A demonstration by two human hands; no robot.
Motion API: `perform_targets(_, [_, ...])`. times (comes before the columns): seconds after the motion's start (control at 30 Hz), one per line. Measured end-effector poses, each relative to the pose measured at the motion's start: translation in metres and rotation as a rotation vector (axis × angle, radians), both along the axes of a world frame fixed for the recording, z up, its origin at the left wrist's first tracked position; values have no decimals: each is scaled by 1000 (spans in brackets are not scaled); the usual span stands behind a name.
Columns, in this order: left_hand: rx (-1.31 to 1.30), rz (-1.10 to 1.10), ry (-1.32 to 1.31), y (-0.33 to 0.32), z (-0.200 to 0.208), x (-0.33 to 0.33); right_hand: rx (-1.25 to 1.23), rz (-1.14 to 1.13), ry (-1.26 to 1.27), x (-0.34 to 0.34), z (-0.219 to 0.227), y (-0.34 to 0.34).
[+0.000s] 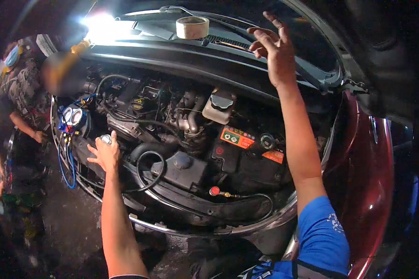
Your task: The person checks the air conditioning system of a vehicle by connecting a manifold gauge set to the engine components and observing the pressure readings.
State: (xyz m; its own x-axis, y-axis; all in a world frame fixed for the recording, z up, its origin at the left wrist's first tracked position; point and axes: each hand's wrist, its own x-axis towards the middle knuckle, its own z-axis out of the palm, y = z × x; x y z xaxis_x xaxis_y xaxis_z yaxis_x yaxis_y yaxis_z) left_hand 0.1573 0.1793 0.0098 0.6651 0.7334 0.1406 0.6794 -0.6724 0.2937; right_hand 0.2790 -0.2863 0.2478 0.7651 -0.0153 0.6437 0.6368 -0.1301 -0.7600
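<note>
My left hand reaches over the far-left front of the engine bay. A small round silver thing sits between its thumb and forefinger, its kind unclear, while the other fingers splay out. My right hand is raised high near the windscreen, bare of any object, with its fingers apart. Left of my left hand stands a blue manifold gauge set with two white dials and a looped blue hose. A black hose curls beside my left forearm. On the front panel lies a red knob with a brass fitting.
The raised bonnet hangs overhead. A tape roll rests near the windscreen, beside a bright lamp. Below are a coolant tank, a battery and an engine. Another person stands at the left.
</note>
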Motion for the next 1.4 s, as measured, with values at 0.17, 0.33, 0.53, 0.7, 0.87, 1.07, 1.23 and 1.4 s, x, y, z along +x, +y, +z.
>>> perform_targets(0.17, [34, -1, -3, -2, 0, -1, -66, 67, -90, -2, -5, 19])
perform_targets(0.33, [19, -22, -21, -1, -1, 1, -32, 92, -87, -2, -2, 26])
perform_targets(0.53, [11, -15, 10, -1, 2, 0, -55, 43, -177, -3, -6, 15])
perform_targets(0.7, [181, 34, -71, -3, -4, 0, 231, 157, 138, -85, 5, 58])
perform_targets(0.87, [180, -42, -86, 3, -13, -3, -299, 352, -195, -178, -3, 114])
perform_targets(1.07, [48, -42, -78, -9, 6, -7, -460, -11, -26, 54, 62, 18])
perform_targets(1.23, [99, -15, -49, -8, 19, -17, -575, -495, -204, 184, 28, -85])
perform_targets(1.4, [-112, -50, -216, -1, 15, -20, -381, -292, 349, 256, 24, -64])
